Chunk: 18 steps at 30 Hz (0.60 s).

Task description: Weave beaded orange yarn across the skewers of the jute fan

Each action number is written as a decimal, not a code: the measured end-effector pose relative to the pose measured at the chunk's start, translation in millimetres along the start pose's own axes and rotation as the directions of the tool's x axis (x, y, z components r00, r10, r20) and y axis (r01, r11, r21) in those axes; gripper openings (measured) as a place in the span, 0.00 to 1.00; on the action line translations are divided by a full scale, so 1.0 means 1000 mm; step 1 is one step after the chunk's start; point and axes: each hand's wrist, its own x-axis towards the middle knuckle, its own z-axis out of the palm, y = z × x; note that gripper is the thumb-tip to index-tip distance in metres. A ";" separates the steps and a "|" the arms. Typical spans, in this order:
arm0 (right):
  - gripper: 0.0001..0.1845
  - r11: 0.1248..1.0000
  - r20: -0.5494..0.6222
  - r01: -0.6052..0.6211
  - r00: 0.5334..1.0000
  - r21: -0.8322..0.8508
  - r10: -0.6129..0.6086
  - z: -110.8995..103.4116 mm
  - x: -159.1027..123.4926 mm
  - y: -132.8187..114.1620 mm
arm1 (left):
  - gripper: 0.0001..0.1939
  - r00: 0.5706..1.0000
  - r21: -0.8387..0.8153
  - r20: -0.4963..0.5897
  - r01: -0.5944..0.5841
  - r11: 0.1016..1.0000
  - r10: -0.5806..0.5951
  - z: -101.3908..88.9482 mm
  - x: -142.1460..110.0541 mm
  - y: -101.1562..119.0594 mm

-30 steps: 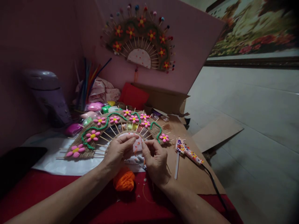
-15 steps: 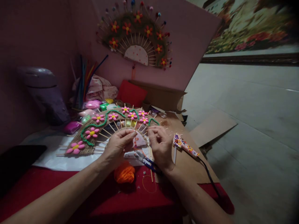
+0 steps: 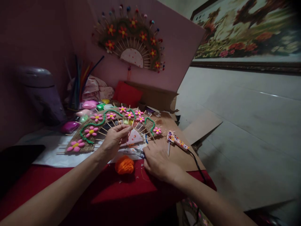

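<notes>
My left hand [image 3: 117, 136] is pinched, thumb against fingers, over the inner edge of a half-round fan [image 3: 110, 115] of sticks and brown twine. A thin orange strand shows by its fingertips; orange thread [image 3: 132, 145] lies below. Pink clay flowers and a green wavy cord decorate the fan. To the right, my right hand [image 3: 156, 160] is low on the table, its fingers closed around the dark blue handles of scissors [image 3: 138, 153]. The scissors' metal end points left, and the hand covers most of the handles. An orange yarn ball [image 3: 124, 164] sits between my forearms.
A patterned glue gun [image 3: 177, 140] with a black cord lies on cardboard [image 3: 181, 160] at right. Clay packets [image 3: 89, 104], pipe cleaners [image 3: 81, 78] and a purple flask [image 3: 42, 94] stand behind and left. Another decorated fan [image 3: 131, 37] hangs at the back.
My right hand has come down from beside the left hand to the scissors and closed on their handles. My left hand keeps its pinch. The view has shifted to the right.
</notes>
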 end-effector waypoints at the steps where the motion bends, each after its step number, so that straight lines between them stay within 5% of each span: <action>1: 0.08 0.999 0.012 0.009 1.000 -0.037 -0.009 0.001 0.001 -0.003 | 0.12 1.000 0.006 0.000 -0.003 1.000 0.003 -0.001 0.000 0.000; 8: 0.15 1.000 0.090 0.025 0.996 0.012 -0.026 0.005 0.000 0.009 | 0.10 0.998 0.035 0.058 0.035 0.999 -0.037 -0.006 0.002 -0.004; 12: 0.13 0.963 -0.081 0.024 0.997 0.270 -0.003 -0.006 -0.006 0.027 | 0.07 0.993 0.042 0.104 0.054 0.998 -0.058 -0.006 0.000 -0.003; 15: 0.12 0.824 -0.261 0.090 0.963 0.559 0.073 -0.016 -0.001 0.031 | 0.06 0.987 0.051 0.141 0.070 0.996 -0.077 -0.003 -0.002 -0.002; 18: 0.16 0.650 -0.294 0.141 0.947 0.747 0.133 -0.016 0.009 0.026 | 0.06 0.980 0.053 0.183 0.074 0.996 -0.083 -0.001 -0.004 -0.002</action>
